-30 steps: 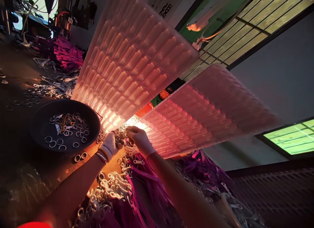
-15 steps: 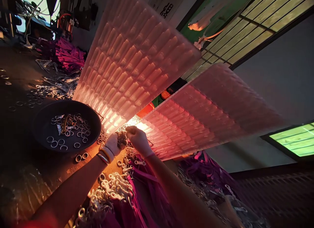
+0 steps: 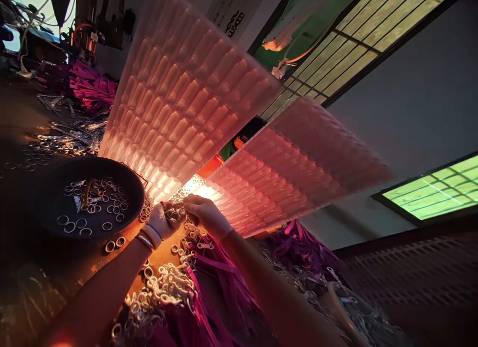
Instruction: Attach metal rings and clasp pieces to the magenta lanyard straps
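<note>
Right of bowl (image 3: 134,186): left hand (image 3: 160,221) clasping metal pieces (image 3: 174,215); right hand (image 3: 207,215) pinched, contents hidden. Bowl likely keeps rings (image 3: 116,204) reachable.

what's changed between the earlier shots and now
The camera view has swung slightly, so the panels, bowl and left hand appear further left in the picture. Nothing was visibly picked up or let go. The left hand still holds metal pieces, the right hand still close beside it; bowl and straps seem unmoved in place.
</note>
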Available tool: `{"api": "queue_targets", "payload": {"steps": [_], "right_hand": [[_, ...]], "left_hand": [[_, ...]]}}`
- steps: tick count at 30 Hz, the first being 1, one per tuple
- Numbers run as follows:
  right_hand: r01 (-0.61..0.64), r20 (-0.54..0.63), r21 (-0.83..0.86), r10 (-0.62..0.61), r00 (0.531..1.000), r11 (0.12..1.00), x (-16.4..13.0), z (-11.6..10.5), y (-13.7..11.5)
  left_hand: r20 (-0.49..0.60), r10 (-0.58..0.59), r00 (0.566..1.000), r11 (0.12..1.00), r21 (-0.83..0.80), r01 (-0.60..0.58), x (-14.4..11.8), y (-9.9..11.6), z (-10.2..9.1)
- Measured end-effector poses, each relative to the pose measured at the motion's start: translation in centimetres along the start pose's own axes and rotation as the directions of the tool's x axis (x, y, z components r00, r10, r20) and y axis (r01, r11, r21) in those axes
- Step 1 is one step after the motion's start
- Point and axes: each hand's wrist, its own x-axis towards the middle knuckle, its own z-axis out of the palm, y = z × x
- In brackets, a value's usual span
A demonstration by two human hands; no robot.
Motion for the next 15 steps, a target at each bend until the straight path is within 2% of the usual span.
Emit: {"api": "queue_targets", "payload": {"steps": [6,15], "right_hand": [[0.039,-0.064,-0.121,-0.047,0.997,0.992,0.7,-1.7,0.7],[0.122,-0.067,-0.259,-0.144,0.987,0.958,0.8,-1.9,2.3]], "left_hand": [[-0.034,-0.124,0.992,0.981,0.147,0.128,1.1,-0.6,-0.1],[-0.073,-0.131,0.989,0.901,0.408,0.149,1.5,-1.1,-0.2]]}}
